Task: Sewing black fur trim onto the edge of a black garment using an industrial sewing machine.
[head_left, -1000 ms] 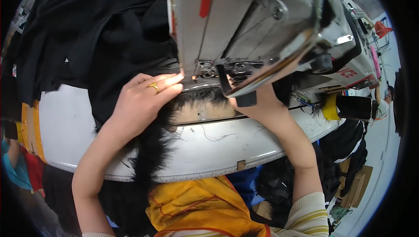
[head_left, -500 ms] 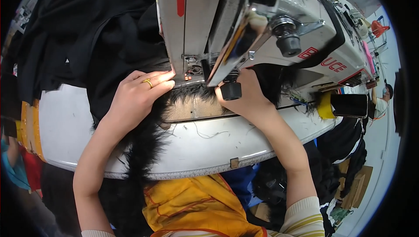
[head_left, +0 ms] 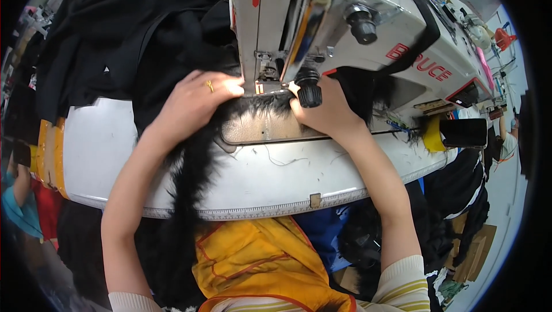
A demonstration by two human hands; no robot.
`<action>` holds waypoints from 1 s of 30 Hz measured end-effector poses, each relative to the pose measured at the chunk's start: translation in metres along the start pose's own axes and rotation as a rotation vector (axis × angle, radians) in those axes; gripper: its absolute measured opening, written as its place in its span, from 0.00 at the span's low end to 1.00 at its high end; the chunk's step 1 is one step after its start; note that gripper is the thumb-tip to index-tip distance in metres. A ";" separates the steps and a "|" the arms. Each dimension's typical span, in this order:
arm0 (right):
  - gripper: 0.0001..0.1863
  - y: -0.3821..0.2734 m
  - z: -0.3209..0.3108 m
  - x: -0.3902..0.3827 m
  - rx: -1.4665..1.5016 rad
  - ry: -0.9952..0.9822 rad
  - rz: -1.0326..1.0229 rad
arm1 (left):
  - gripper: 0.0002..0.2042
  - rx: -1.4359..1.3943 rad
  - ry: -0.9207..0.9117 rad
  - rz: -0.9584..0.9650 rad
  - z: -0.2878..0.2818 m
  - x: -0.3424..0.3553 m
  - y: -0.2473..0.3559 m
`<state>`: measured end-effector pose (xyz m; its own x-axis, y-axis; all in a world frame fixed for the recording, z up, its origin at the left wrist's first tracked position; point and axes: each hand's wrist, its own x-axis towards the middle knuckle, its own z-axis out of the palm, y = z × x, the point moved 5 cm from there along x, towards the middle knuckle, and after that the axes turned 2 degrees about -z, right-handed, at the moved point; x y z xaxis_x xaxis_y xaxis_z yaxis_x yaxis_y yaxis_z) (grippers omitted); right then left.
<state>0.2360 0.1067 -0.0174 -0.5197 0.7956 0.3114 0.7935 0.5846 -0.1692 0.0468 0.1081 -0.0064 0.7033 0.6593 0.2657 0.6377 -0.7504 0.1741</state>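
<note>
My left hand (head_left: 196,102), a gold ring on one finger, pinches black fur trim (head_left: 192,177) along black cloth (head_left: 126,24), just left of the needle area (head_left: 265,82) of a white sewing machine (head_left: 345,36). The trim runs beneath the presser foot and hangs over the table's front edge. My right hand (head_left: 326,111) is closed on the trim right of the needle, its fingertips partly hidden behind a chrome part and a black knob (head_left: 310,91).
The white table (head_left: 92,145) has a ruler edge and yellow tape. A phone (head_left: 463,133) sits at right. An orange apron (head_left: 253,260) covers my lap, dark cloth beside it. Co-workers' arms (head_left: 23,185) show at far left, another person (head_left: 507,145) at far right.
The view has shifted, so machine and table sit differently and the chrome part covers less of my right hand. Both hands remain on the trim beside the needle, with only slight movement.
</note>
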 end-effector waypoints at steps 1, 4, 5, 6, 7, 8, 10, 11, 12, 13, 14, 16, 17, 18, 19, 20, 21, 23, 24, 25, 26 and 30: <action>0.03 0.001 0.000 0.002 -0.006 -0.062 0.034 | 0.12 0.015 -0.068 -0.053 -0.005 0.009 -0.005; 0.09 -0.007 -0.016 -0.005 -0.227 -0.064 -0.029 | 0.13 0.124 -0.144 -0.020 -0.020 0.014 -0.002; 0.19 -0.006 -0.017 -0.014 -0.326 -0.142 0.013 | 0.13 0.081 -0.153 0.072 -0.019 0.008 0.007; 0.23 -0.011 -0.023 -0.031 -0.415 -0.232 -0.045 | 0.13 0.079 -0.218 0.182 -0.012 -0.004 0.013; 0.23 -0.016 -0.025 -0.034 -0.386 -0.164 -0.091 | 0.13 0.163 -0.156 0.307 -0.007 -0.013 0.022; 0.27 -0.021 -0.027 -0.043 -0.427 -0.141 -0.105 | 0.15 0.088 -0.051 0.285 -0.003 -0.023 0.022; 0.30 -0.026 -0.025 -0.049 -0.568 -0.121 -0.142 | 0.16 0.131 0.052 0.244 0.006 -0.032 0.008; 0.30 -0.033 -0.023 -0.051 -0.582 -0.098 -0.213 | 0.17 0.160 0.032 0.207 0.015 -0.036 0.002; 0.30 -0.037 -0.020 -0.049 -0.595 -0.070 -0.265 | 0.17 0.143 0.070 0.258 0.016 -0.038 -0.001; 0.28 -0.043 -0.021 -0.046 -0.509 0.003 -0.321 | 0.17 0.173 0.089 0.323 0.018 -0.041 0.000; 0.28 -0.044 -0.019 -0.042 -0.504 0.001 -0.325 | 0.18 0.206 0.104 0.385 0.015 -0.040 -0.001; 0.27 -0.038 -0.008 -0.030 -0.213 -0.202 -0.239 | 0.17 0.247 0.087 0.465 0.007 -0.033 0.002; 0.26 -0.037 -0.010 -0.025 -0.273 -0.129 -0.246 | 0.16 0.322 0.030 0.561 0.002 -0.027 0.004; 0.26 -0.037 -0.010 -0.022 -0.254 -0.120 -0.254 | 0.15 0.303 0.084 0.549 -0.009 -0.018 0.001; 0.27 -0.036 -0.010 -0.021 -0.293 -0.119 -0.232 | 0.16 0.215 0.091 0.488 -0.020 -0.005 -0.006; 0.27 -0.033 -0.011 -0.022 -0.343 -0.120 -0.200 | 0.15 0.273 0.128 0.478 -0.026 0.004 -0.009; 0.27 -0.035 -0.013 -0.025 -0.417 -0.078 -0.233 | 0.16 0.375 0.049 0.449 -0.024 0.011 -0.012; 0.25 -0.033 -0.019 -0.033 -0.441 -0.101 -0.270 | 0.17 0.373 -0.113 0.418 -0.017 0.012 -0.016; 0.23 -0.034 -0.023 -0.039 -0.447 -0.102 -0.337 | 0.17 0.332 -0.156 0.453 -0.013 0.006 -0.014; 0.23 -0.036 -0.028 -0.044 -0.463 -0.093 -0.390 | 0.17 0.349 -0.031 0.584 -0.014 -0.007 -0.003; 0.23 -0.032 -0.032 -0.046 -0.463 -0.094 -0.376 | 0.17 0.290 -0.025 0.571 -0.013 -0.020 0.004; 0.22 -0.036 -0.034 -0.041 -0.426 -0.088 -0.422 | 0.17 0.246 -0.049 0.287 -0.011 -0.038 0.024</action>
<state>0.2395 0.0470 0.0078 -0.8269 0.5298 0.1888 0.5608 0.7518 0.3468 0.0315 0.0646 -0.0018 0.8745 0.4301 0.2240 0.4650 -0.8749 -0.1355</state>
